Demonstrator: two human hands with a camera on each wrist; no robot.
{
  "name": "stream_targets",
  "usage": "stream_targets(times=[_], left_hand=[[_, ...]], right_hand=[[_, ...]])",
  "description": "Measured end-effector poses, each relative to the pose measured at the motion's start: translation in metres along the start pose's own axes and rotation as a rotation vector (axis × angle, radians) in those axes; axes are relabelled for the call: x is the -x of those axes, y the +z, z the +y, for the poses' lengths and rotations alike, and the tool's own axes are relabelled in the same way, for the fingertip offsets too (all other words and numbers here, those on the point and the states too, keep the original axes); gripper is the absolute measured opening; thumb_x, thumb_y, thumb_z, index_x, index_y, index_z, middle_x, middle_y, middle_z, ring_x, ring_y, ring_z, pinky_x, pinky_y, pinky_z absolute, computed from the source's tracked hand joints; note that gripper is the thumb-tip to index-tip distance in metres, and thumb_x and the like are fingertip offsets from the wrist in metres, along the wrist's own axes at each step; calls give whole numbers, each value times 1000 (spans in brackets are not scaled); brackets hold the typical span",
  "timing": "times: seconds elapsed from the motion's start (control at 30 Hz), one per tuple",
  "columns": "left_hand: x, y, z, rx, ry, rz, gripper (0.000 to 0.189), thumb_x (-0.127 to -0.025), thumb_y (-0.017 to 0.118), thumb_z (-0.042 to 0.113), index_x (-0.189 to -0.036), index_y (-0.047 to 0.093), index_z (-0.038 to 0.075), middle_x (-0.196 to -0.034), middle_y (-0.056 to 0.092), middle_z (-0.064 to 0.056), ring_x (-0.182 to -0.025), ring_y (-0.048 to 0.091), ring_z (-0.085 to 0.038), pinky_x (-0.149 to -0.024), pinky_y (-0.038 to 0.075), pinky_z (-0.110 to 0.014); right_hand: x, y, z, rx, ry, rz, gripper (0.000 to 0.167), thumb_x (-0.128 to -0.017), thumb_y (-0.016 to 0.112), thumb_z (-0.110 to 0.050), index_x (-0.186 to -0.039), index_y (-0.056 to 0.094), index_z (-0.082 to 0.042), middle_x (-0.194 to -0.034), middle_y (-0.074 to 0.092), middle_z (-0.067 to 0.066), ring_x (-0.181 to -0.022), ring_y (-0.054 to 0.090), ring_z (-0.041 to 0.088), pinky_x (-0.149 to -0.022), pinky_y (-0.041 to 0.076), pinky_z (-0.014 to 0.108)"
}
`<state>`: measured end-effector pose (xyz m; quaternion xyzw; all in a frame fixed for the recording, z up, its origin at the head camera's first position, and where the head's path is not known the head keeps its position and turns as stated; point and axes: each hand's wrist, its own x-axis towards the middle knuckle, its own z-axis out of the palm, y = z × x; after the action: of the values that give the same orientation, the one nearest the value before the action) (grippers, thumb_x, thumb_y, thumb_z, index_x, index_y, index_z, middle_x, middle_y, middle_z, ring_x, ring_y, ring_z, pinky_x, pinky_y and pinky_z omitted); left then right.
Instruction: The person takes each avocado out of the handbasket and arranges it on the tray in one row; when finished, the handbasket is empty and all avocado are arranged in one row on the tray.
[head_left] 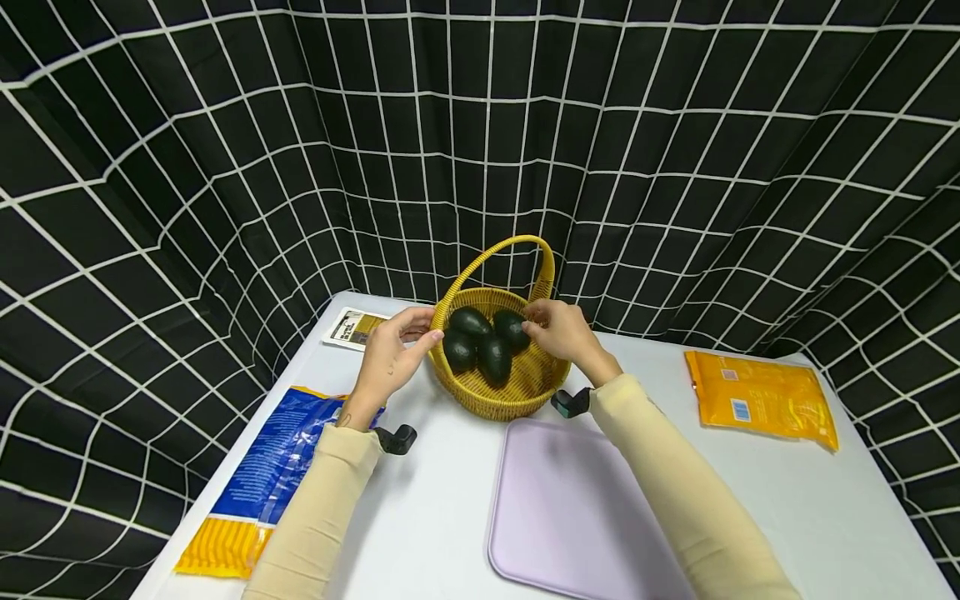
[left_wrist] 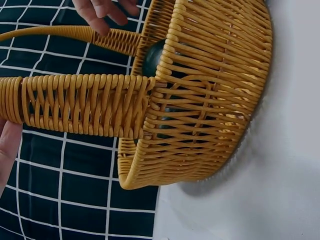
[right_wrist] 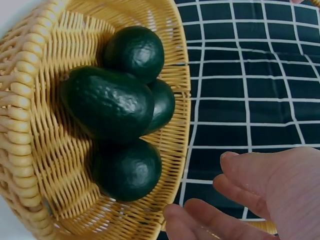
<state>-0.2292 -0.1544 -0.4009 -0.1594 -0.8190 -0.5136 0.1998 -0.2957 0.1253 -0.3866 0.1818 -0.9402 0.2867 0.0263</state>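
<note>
A yellow wicker basket (head_left: 498, 408) with a tall arched handle (left_wrist: 85, 105) stands on the table, holding several dark green avocados (head_left: 495, 358). My left hand (head_left: 392, 354) holds the left side of that handle, thumb in front; in the left wrist view a finger passes behind it. My right hand (head_left: 558, 329) is over the basket's right rim, fingertips close to the rightmost avocado (head_left: 512, 331) in the head view. Seen from the right wrist, the right hand's fingers (right_wrist: 245, 172) are loosely bent and apart, with nothing between them.
A lilac tray (head_left: 577, 517) lies in front of the basket, partly under my right forearm. To the left are a blue and yellow packet (head_left: 270, 467) and a small flat pack (head_left: 356, 327). An orange packet (head_left: 761, 398) lies at right. Black gridded cloth (head_left: 480, 125) hangs behind.
</note>
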Motion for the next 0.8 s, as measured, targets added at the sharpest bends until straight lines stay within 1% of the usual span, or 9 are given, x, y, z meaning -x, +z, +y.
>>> stream_targets(times=[0.13, 0.33, 0.43, 0.6, 0.8], left_hand=[[-1, -1, 0, 13, -7, -13, 30, -91, 76, 11, -119, 69, 1, -107, 75, -15, -101, 72, -28, -91, 61, -41], [-2, -3, 0, 19, -24, -27, 30, -91, 76, 12, -119, 69, 2, -108, 75, -15, -102, 72, -27, -91, 61, -42], [-3, -5, 1, 17, -31, -34, 31, -91, 76, 12, -119, 69, 2, -109, 75, -14, -102, 72, -26, -91, 61, -40], [-4, -5, 1, 15, -44, -47, 32, -91, 76, 12, -121, 69, 2, -110, 74, -14, -103, 71, -25, -91, 60, -36], [-3, -5, 1, 5, -64, -55, 33, -92, 76, 13, -122, 68, 2, -111, 74, -13, -103, 71, -25, -91, 60, -33]], right_hand=[[-6, 4, 1, -1, 31, -20, 35, -98, 64, -21, -128, 67, -2, -117, 73, 20, -108, 69, 36, -90, 58, 51], [-12, 7, 1, -9, 61, -74, 40, -99, 64, -23, -133, 63, -2, -122, 70, 22, -113, 66, 40, -95, 56, 55], [-17, 8, 1, 2, 71, -100, 42, -100, 64, -24, -136, 61, -2, -123, 70, 22, -114, 66, 40, -97, 56, 55], [-22, 11, 5, 10, 100, -118, 43, -100, 64, -25, -137, 61, -3, -126, 68, 22, -116, 65, 39, -99, 55, 53], [-27, 17, 8, 4, 124, -135, 44, -99, 65, -24, -137, 60, -4, -125, 68, 22, -114, 65, 38, -97, 56, 52]])
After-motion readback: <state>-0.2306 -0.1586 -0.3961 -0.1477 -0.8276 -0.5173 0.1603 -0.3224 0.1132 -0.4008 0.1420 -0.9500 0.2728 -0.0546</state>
